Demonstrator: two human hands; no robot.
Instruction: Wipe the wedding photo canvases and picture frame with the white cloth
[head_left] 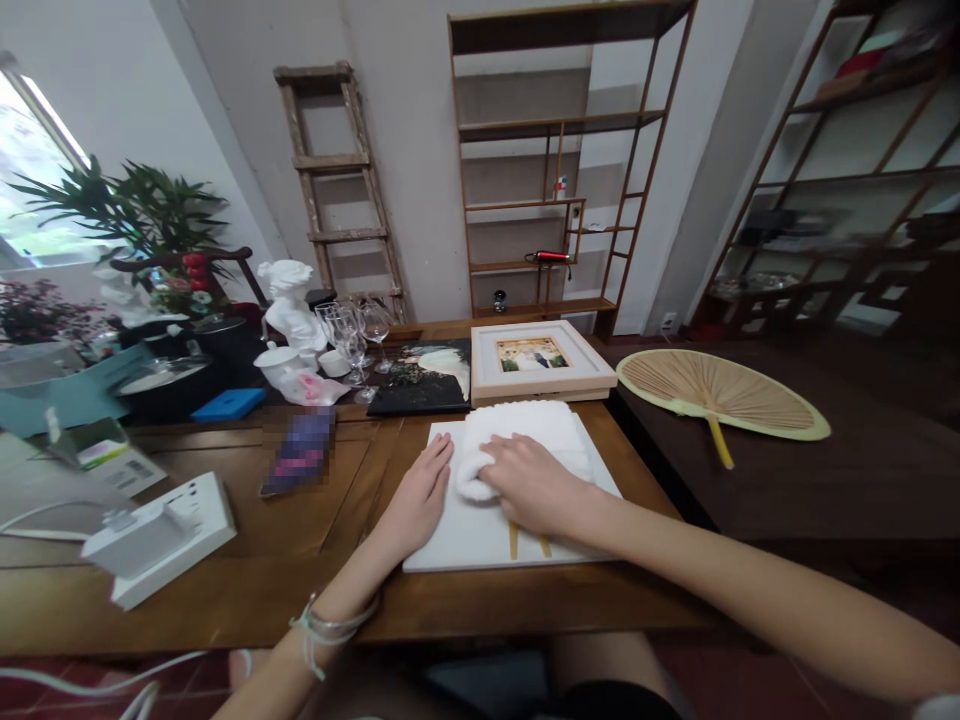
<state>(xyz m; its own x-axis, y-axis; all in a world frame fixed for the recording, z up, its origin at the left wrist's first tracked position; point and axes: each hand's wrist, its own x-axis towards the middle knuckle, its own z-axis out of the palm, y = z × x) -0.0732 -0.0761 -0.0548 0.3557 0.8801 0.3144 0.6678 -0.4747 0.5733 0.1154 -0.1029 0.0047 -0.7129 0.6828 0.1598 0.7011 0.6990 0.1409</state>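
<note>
A flat white board (457, 545) lies on the wooden table in front of me, with two yellowish strips showing near its front edge. On it rests a thick, folded white towel (551, 425). My right hand (529, 485) is closed on the near part of the towel, its fingers bent into the cloth; the fingertips are partly hidden. Stretched out flat, my left hand (420, 500) lies along the left edge of the board and holds nothing. A bracelet and a pale cord circle the left wrist.
Behind the board are a framed picture (544, 355) and a dark photo panel (424, 375). Wine glasses (349, 335) and a white bust (292, 305) stand back left. A power strip (176, 540) sits at left, a woven fan (720, 390) on the dark right-hand surface.
</note>
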